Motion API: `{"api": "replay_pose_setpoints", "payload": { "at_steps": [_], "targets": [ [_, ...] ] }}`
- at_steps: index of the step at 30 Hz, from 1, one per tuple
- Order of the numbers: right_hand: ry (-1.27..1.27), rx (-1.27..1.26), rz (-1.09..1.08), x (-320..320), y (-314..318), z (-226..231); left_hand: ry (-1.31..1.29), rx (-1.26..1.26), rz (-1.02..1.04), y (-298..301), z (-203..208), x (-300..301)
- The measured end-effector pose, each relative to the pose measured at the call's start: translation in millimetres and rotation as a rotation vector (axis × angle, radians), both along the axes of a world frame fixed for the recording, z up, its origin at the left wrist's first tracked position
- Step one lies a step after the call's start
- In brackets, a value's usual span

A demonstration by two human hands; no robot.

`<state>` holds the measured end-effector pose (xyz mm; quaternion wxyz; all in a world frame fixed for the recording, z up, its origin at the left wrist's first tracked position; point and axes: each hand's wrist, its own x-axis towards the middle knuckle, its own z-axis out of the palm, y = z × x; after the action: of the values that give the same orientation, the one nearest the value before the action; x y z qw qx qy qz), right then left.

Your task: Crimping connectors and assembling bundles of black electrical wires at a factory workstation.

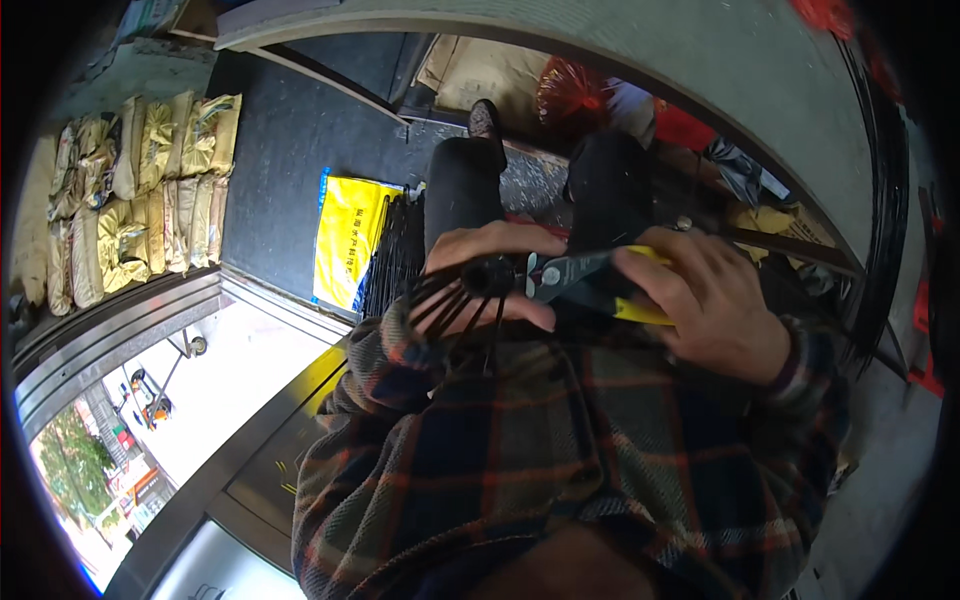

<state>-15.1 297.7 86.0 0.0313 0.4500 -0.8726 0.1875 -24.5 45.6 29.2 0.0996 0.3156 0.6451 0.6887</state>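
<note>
My left hand (468,243) is closed around a bunch of thin black strands (452,303) that fan out from a dark round end (490,274). Whether they are wires or plastic rods I cannot make out. My right hand (728,305) grips pliers (572,274) with a grey head and yellow-and-black handles. The head of the pliers points left and comes up to the dark round end, by my left fingertips. Whether the jaws touch it is too blurred to tell. Both hands are in front of my chest, above my lap.
Beside my left knee lie a yellow printed sack (345,240) and more black strands (395,250). Filled sacks (150,190) are stacked at the far left, above a bright doorway (235,350). A grey tabletop (680,50) spans the upper right; long black strands (880,200) hang at its edge.
</note>
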Motion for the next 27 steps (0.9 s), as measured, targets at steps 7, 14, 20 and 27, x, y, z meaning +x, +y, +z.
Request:
{"api": "replay_pose_setpoints", "payload": {
  "at_steps": [7,14,20,27],
  "targets": [
    [-1.655,-0.228,0.219,-23.1,18.6,0.9,0.045,0.016,-0.179,-3.5,16.2,-1.8],
    [-0.173,0.084,0.021,-11.6,-8.1,-1.4,0.097,-0.061,0.138,-2.7,8.7,5.1],
    [-0.028,0.056,-0.004,-20.8,-19.9,-7.4,0.061,-0.19,0.277,-7.4,7.7,10.5],
    [-0.283,-0.281,-0.016,-5.5,-37.0,-72.5,-0.259,0.028,0.381,-8.1,-11.2,19.3]
  ]
}}
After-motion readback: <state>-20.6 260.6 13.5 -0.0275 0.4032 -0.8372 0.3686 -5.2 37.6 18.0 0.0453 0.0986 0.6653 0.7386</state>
